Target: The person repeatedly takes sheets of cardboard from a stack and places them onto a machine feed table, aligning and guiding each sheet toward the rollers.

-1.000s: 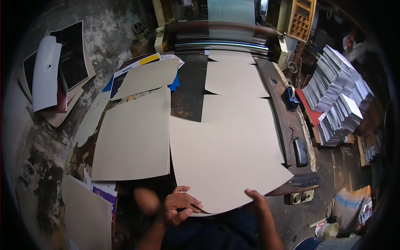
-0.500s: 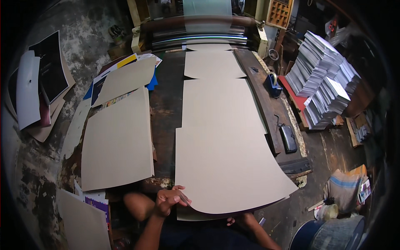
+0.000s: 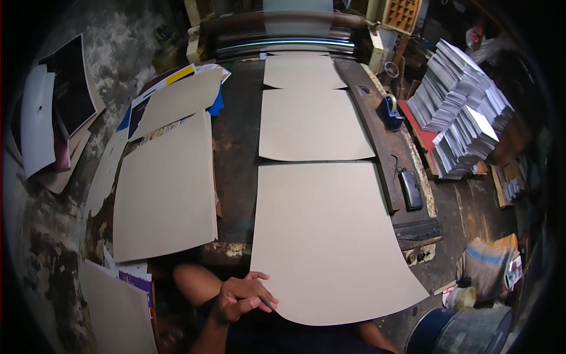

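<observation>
A large beige cardboard sheet lies lengthwise before me, its near edge bowing out over my lap. My left hand is closed on its near left corner, thumb below and fingers on top. My right forearm passes under the near right part of the sheet, which hides that hand. Beyond this sheet, across a narrow gap, lies a second beige sheet. Farther on, a third sheet lies close to the metal rollers.
Beige boards are stacked on the left. A dark rail borders the sheets, with a tape dispenser and black case past it. Tall paper stacks stand at far right, a blue drum at near right.
The farther sheets have moved away toward the rollers. The front sheet, which overlapped the one beyond, now lies apart from it. My right hand's fingers have gone out of sight beneath the sheet.
</observation>
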Tool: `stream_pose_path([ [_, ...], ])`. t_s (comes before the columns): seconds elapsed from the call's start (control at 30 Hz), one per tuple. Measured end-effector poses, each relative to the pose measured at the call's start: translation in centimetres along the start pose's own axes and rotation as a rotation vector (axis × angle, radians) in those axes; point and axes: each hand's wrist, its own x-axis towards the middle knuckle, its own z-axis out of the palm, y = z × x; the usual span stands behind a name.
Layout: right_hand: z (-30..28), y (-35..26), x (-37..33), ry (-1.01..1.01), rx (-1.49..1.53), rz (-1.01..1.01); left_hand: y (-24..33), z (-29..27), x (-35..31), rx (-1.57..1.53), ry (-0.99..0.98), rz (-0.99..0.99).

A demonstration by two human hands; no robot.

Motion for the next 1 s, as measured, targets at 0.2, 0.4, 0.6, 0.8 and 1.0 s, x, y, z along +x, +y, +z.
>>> stream_pose_path([
  [0.2,0.4,-1.5,0.6,0.064,0.001,-0.031,0.4,0.0,0.8,0.020,-0.084,0.024],
  [0.4,1.5,-2.7,3.3,0.066,0.000,-0.042,-0.9,-0.6,0.9,-0.011,-0.052,-0.014],
  [0.6,1.8,-3.5,3.9,0.005,-0.063,-0.082,-2.3,-1.5,1.9,0.046,0.016,0.038],
  [0.8,2.4,-5.4,1.2,-0.183,-0.323,-0.261,0.7,-4.7,2.2,1.005,0.529,0.270],
  [1.0,2.6,-6.9,6.7,0.124,-0.018,-0.099,-1.6,-9.0,1.5,1.406,0.767,0.019],
])
